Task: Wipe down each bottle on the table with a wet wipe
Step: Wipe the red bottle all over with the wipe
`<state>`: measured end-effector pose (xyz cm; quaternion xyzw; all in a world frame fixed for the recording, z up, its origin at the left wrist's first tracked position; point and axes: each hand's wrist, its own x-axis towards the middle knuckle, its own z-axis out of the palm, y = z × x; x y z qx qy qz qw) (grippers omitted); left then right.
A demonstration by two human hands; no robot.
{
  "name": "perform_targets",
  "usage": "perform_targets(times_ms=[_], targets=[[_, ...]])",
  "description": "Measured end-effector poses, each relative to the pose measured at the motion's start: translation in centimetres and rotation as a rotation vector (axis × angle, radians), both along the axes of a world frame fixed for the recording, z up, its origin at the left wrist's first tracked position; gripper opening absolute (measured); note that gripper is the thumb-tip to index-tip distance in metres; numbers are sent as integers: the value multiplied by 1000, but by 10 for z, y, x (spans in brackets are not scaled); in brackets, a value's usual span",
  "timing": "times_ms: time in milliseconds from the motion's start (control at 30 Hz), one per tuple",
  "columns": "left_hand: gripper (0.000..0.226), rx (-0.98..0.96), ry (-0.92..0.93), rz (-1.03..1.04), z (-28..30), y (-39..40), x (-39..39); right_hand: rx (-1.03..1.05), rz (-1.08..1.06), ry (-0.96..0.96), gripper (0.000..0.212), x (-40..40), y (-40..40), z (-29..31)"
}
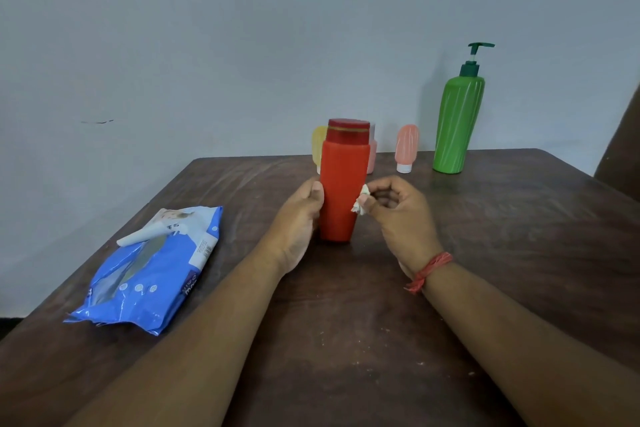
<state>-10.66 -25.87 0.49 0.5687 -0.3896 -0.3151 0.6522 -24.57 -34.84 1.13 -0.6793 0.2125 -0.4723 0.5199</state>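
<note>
A red bottle [343, 184] with a dark red cap stands upright in the middle of the brown table [485, 253]. My left hand [298, 218] grips its left side, thumb on the front. My right hand [398, 211] pinches a small crumpled white wet wipe [360, 203] against the bottle's right side. Behind the red bottle stand a yellow tube [318, 146], mostly hidden, a pink bottle [372, 158] barely showing, and a pink tube [406, 148] on its white cap. At the back right is a tall green pump bottle [457, 121].
A blue pack of wet wipes [152, 270] lies at the table's left edge with its flap peeled open. The wall stands directly behind the table. A dark object [620, 152] is at the right frame edge.
</note>
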Motion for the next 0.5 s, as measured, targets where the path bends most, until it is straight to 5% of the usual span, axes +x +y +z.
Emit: perform_targets(times_ms=[333, 500], targets=[[36, 63, -143, 83, -2, 9, 4, -61, 20, 80, 12, -2, -8, -1], [73, 115, -242, 107, 1, 17, -4, -54, 11, 93, 17, -7, -15, -2]])
